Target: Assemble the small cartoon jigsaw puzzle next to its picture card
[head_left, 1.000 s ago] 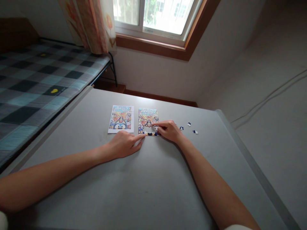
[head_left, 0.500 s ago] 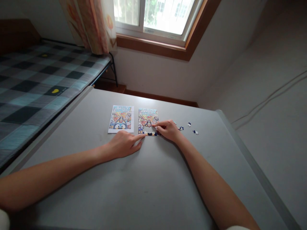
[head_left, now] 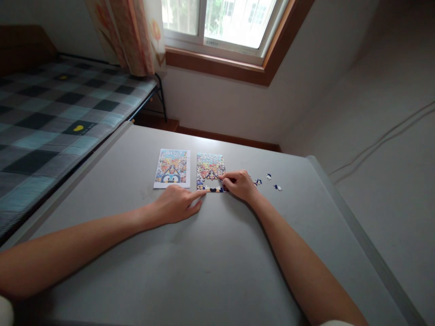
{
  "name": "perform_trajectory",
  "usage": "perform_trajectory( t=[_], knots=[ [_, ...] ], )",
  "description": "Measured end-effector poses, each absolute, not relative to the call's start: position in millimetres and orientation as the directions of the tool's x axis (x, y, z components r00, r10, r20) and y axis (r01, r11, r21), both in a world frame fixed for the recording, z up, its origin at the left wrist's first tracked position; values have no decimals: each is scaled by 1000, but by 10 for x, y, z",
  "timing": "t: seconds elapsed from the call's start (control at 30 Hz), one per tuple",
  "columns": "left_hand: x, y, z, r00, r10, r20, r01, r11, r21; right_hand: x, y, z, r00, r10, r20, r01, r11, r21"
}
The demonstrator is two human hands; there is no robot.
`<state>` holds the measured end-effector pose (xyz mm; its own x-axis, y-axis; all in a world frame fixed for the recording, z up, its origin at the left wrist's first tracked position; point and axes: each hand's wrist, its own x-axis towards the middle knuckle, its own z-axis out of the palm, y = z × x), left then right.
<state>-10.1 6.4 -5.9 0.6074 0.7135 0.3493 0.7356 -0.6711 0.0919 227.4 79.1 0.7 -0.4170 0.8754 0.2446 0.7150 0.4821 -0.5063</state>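
Near edge of the puzzle [head_left: 210, 165], laid on the table [head_left: 204, 271], is touched by the left hand [head_left: 178, 203], thumb and index spread. Right side's kinda covered by the right hand [head_left: 239, 185]; can't be told if anything's pinched. Loose bits [head_left: 277, 187] are scattered right, print [head_left: 172, 167] left.

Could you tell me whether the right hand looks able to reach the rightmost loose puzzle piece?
Probably yes: the rightmost loose puzzle piece lies uncovered on the table, close to the right hand, with nothing tall between.

From here, the right hand [head_left: 239, 184] hides part of the puzzle [head_left: 210, 165]; the loose pieces [head_left: 277, 187] look too small to read.
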Motion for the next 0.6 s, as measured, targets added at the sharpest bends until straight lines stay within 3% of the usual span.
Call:
perform_trajectory(
  t=[0.13, 0.23, 0.37, 0.6],
  knots=[
    [-101, 66, -66, 607, 710, 355, 738, -671, 80, 2251, 789, 29, -424, 877, 227, 746, 480, -463],
    [-103, 66, -70, 608, 712, 352, 737, -671, 84, 2245, 791, -2, -395, 885, 248, 716, 465, -520],
    [-102, 62, -63, 604, 716, 351, 735, -670, 103, 2244, 788, -61, -263, 888, 378, 639, 454, -621],
    [-97, 63, -52, 603, 711, 363, 729, -675, 111, 2232, 794, -61, -125, 875, 468, 613, 438, -657]
  ],
)
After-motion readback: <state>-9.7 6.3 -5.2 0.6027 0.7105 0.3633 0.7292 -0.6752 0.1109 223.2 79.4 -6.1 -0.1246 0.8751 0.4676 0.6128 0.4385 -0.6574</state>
